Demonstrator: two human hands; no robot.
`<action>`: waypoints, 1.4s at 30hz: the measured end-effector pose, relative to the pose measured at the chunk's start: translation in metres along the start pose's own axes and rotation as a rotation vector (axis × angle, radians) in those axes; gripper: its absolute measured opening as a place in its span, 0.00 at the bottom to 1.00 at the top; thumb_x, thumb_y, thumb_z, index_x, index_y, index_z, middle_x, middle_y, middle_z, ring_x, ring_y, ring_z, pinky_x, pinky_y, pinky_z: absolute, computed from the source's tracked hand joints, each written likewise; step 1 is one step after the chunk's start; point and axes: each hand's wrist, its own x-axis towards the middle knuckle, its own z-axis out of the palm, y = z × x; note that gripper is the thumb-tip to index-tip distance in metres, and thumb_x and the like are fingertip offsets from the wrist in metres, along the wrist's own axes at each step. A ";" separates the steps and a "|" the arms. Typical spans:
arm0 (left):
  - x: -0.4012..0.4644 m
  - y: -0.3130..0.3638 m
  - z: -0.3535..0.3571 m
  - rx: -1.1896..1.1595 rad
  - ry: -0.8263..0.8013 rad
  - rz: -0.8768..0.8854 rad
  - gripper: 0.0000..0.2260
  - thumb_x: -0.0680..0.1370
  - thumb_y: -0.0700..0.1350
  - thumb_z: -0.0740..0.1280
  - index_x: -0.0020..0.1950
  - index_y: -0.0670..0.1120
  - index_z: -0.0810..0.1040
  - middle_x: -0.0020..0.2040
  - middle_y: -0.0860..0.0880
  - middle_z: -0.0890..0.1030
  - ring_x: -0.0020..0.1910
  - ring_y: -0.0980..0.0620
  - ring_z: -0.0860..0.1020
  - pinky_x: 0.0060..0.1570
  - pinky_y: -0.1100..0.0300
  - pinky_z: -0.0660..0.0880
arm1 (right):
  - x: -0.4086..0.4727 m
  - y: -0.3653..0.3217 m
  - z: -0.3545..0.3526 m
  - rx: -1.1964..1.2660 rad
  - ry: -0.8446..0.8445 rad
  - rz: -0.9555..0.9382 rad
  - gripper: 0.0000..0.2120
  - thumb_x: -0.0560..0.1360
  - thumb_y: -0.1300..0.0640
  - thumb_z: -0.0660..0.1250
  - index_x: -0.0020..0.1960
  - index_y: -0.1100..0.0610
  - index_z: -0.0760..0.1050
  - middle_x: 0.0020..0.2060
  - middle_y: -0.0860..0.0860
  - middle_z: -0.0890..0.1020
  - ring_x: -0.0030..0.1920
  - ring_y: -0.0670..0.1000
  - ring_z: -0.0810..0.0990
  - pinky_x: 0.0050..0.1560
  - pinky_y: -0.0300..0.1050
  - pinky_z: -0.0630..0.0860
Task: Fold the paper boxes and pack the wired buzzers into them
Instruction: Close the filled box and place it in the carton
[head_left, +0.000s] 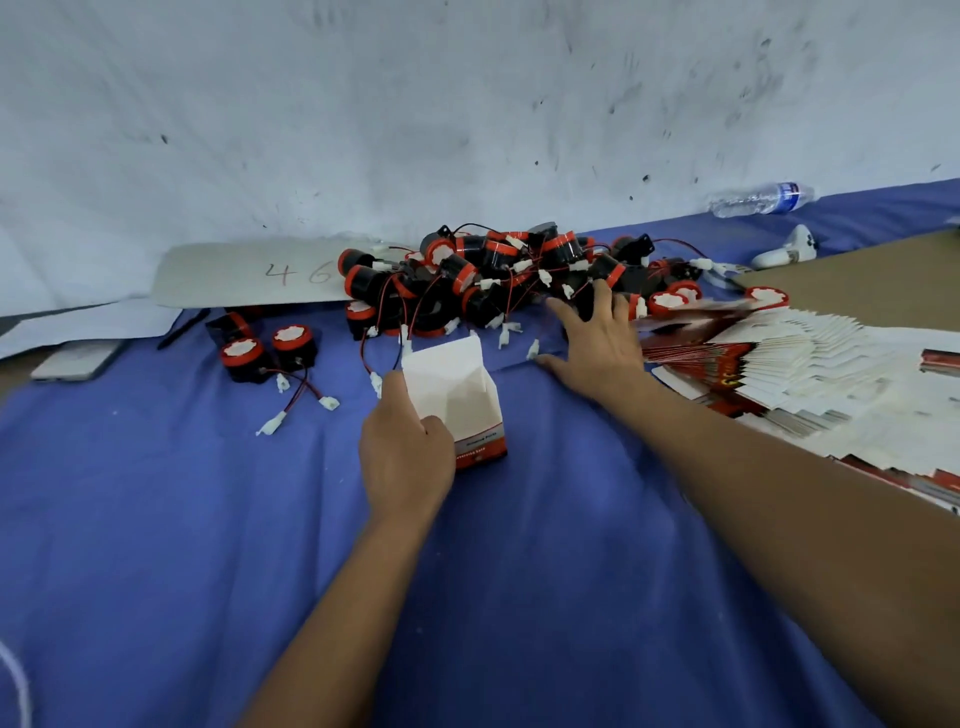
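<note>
Paper box (457, 400) upright on blue worktop (156, 519), top flaps open, seemingly empty; left hand (405, 447) grips its side. Right hand (597, 343) spread, fingers straight, reaching buzzer pile (498, 275). Flat boxes (789, 374) still unfolded; packing mostly ahead.

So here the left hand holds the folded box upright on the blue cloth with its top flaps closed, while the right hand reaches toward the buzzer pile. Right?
Not quite. In the head view the left hand does hold the folded box upright on the blue cloth, but its top flaps stand open, showing the white inside. The right hand reaches toward the buzzer pile, as you said.
</note>
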 end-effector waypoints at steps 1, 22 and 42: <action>-0.001 0.000 0.000 -0.008 -0.008 -0.001 0.13 0.75 0.33 0.60 0.58 0.45 0.69 0.45 0.50 0.77 0.40 0.50 0.72 0.30 0.60 0.63 | 0.007 0.003 0.000 0.028 -0.069 0.002 0.38 0.76 0.33 0.65 0.81 0.42 0.55 0.81 0.61 0.46 0.79 0.69 0.45 0.76 0.66 0.54; -0.001 0.026 0.030 -0.116 -0.058 -0.081 0.18 0.77 0.33 0.59 0.66 0.45 0.67 0.51 0.51 0.73 0.47 0.47 0.72 0.36 0.57 0.67 | -0.004 -0.014 -0.001 0.084 -0.079 -0.015 0.31 0.76 0.45 0.71 0.73 0.53 0.64 0.72 0.63 0.61 0.64 0.70 0.69 0.67 0.61 0.69; -0.038 -0.013 -0.043 0.044 0.163 -0.192 0.19 0.75 0.32 0.60 0.66 0.40 0.71 0.54 0.40 0.81 0.52 0.36 0.77 0.41 0.53 0.67 | -0.141 -0.096 -0.035 0.441 0.031 0.266 0.27 0.81 0.38 0.57 0.35 0.59 0.69 0.36 0.56 0.79 0.41 0.58 0.77 0.37 0.47 0.65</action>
